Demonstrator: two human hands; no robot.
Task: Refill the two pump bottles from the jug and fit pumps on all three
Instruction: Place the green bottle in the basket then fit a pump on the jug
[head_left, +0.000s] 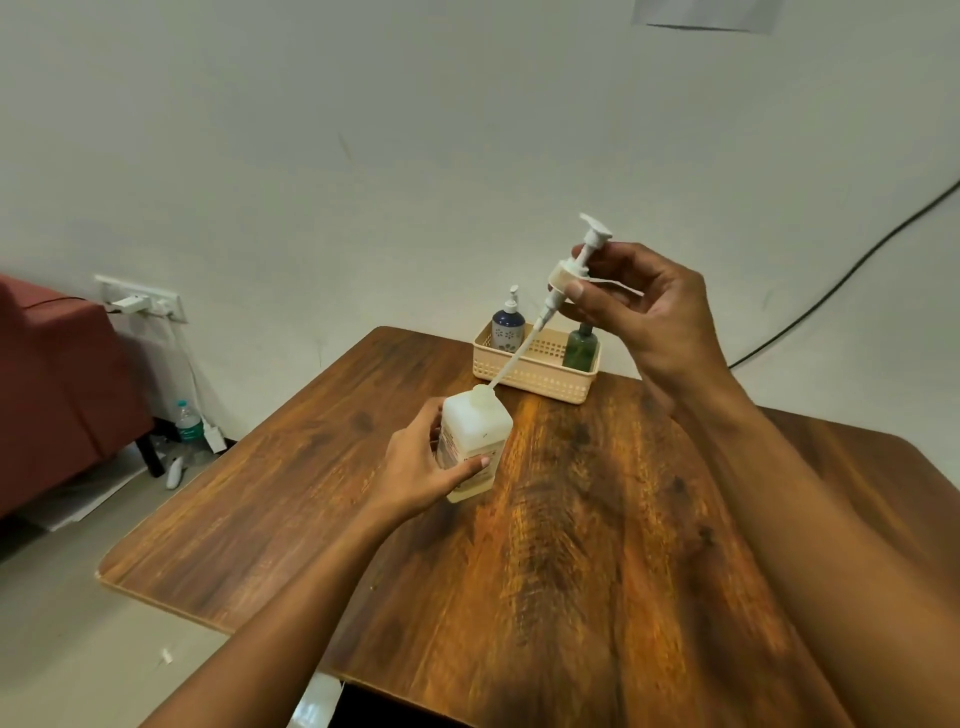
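A white square jug (475, 441) stands on the wooden table (571, 519), and my left hand (421, 478) grips its side. My right hand (644, 306) holds a white pump (571, 270) by its collar, tilted, above and to the right of the jug. The pump's long dip tube (511, 361) slants down with its tip at the jug's open neck. In a beige basket (535, 376) at the table's far edge stand a blue-and-white bottle (506, 325) with a pump on it and a green bottle (581, 348), its top hidden behind my right hand.
A white wall rises right behind the table. To the left are a dark red seat (57, 384), a wall socket with plugs (137, 301), and a plastic water bottle (188, 423) on the floor. A black cable (841, 275) runs along the wall at right.
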